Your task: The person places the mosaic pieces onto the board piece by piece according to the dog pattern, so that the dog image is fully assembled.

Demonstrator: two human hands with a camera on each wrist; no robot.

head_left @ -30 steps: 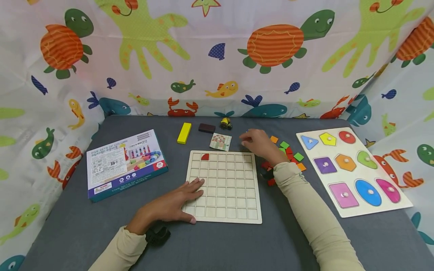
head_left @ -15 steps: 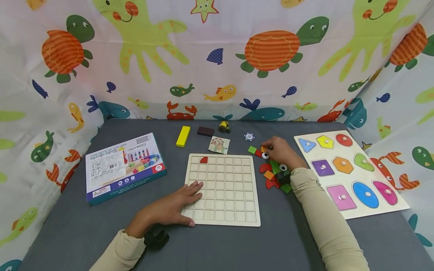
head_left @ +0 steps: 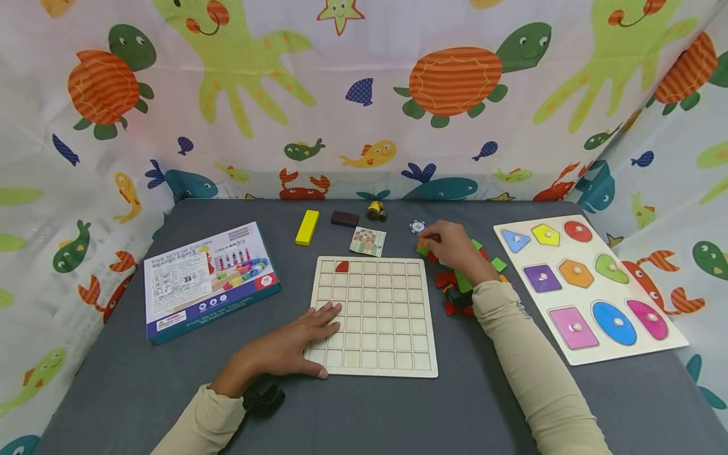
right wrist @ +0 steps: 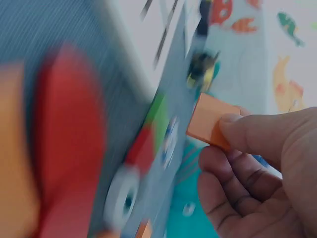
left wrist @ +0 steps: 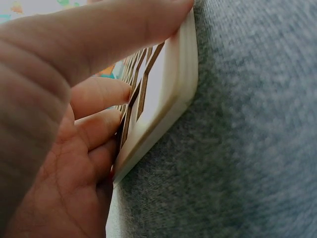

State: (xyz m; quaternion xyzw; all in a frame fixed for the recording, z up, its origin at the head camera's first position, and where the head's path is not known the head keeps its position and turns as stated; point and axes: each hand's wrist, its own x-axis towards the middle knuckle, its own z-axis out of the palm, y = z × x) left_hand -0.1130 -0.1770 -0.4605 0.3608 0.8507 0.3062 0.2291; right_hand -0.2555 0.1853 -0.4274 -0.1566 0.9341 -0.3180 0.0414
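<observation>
A pale wooden grid board (head_left: 378, 323) lies on the grey table, with a red quarter-circle tile (head_left: 342, 267) in its top row. My left hand (head_left: 296, 341) rests on the board's lower left corner, fingers spread over the squares and thumb along the front edge. Between thumb and fingers my right hand (head_left: 459, 251) pinches a square orange tile (right wrist: 210, 119), held beyond the board's upper right corner. Below that hand lies a loose heap of red, green and orange tiles (head_left: 463, 281), partly hidden by the wrist. A white ring-shaped piece (right wrist: 122, 198) shows among them in the right wrist view.
Behind the board are a patterned card (head_left: 368, 241), a yellow block (head_left: 308, 227), a dark brown block (head_left: 344, 218), a small yellow-and-black toy (head_left: 376, 211) and a poker chip (head_left: 418, 226). A boxed game (head_left: 210, 278) lies left, a knobbed shape puzzle (head_left: 588, 287) right.
My right hand went from near the board's upper right corner to the tile heap, then came back left with the orange tile pinched. The left hand stays in place.
</observation>
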